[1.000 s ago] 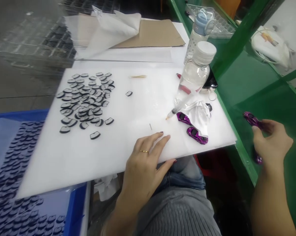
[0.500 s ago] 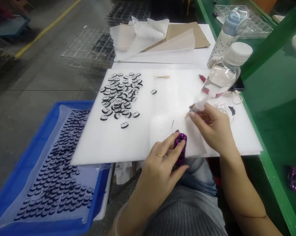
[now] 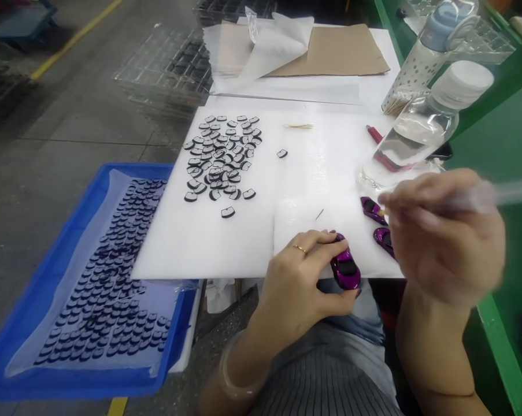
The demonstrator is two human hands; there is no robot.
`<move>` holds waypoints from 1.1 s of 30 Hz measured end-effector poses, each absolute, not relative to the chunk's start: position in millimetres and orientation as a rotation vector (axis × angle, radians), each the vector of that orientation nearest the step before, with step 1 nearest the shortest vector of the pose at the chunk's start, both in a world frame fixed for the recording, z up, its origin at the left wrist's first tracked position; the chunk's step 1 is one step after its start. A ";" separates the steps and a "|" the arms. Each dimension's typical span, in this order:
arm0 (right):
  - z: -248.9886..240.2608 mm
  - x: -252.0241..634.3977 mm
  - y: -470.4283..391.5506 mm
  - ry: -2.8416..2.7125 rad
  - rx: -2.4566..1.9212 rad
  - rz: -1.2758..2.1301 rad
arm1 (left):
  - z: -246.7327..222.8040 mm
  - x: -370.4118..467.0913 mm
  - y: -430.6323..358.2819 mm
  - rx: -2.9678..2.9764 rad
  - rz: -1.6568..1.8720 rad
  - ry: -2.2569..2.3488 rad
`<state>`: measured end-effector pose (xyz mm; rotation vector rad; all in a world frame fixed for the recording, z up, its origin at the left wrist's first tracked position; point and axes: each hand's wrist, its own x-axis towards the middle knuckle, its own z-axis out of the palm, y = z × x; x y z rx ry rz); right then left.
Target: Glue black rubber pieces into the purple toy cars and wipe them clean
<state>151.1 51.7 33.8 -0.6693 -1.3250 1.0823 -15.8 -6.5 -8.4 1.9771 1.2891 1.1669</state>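
Note:
My left hand (image 3: 306, 277), a gold ring on one finger, grips a shiny purple toy car (image 3: 346, 270) with black parts at the front edge of the white board (image 3: 208, 248). Fingers and thumb press on its two ends. Blurred by motion, my right hand (image 3: 449, 237) is closed around a slim, pale, pen-like tool (image 3: 481, 196) whose exact kind I cannot make out. Left of that hand lie a purple toy car (image 3: 372, 210) and another purple piece (image 3: 384, 240), partly hidden. A short dark pin-like bit (image 3: 319, 214) rests on the board.
Many small black-edged pieces (image 3: 219, 159) are heaped on the board's left. A blue tray (image 3: 82, 214) holds rows of similar pieces. Thin sticks (image 3: 299, 126), a clear bottle (image 3: 429, 127), a dotted bottle (image 3: 421, 63), a red tool (image 3: 374, 134) and cardboard (image 3: 343, 52) stand or lie farther back.
My right hand has lifted and moved right with the pale tool, uncovering purple pieces on the board. My left hand has turned the toy car, so more of it shows. The view has shifted slightly.

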 end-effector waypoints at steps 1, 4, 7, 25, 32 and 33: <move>38.5 151.6 46.8 -1.299 -0.594 1.232 | -7.6 -14.6 -6.5 1.954 1.171 1.306; 41.4 151.8 35.9 -1.166 -0.448 1.670 | -6.0 -13.3 -5.7 1.912 1.165 1.329; 30.5 149.3 33.8 -0.962 -0.302 1.851 | -5.6 -13.4 -4.8 1.903 1.166 1.337; 22.5 146.4 28.8 -1.012 -0.482 1.696 | -5.1 -12.9 -4.4 1.903 1.184 1.339; 12.1 160.6 10.9 -1.376 -0.721 1.479 | -4.9 -14.0 -5.6 1.887 1.143 1.350; 14.5 160.9 8.8 -1.401 -0.722 1.450 | -5.1 -14.2 -5.8 1.884 1.141 1.351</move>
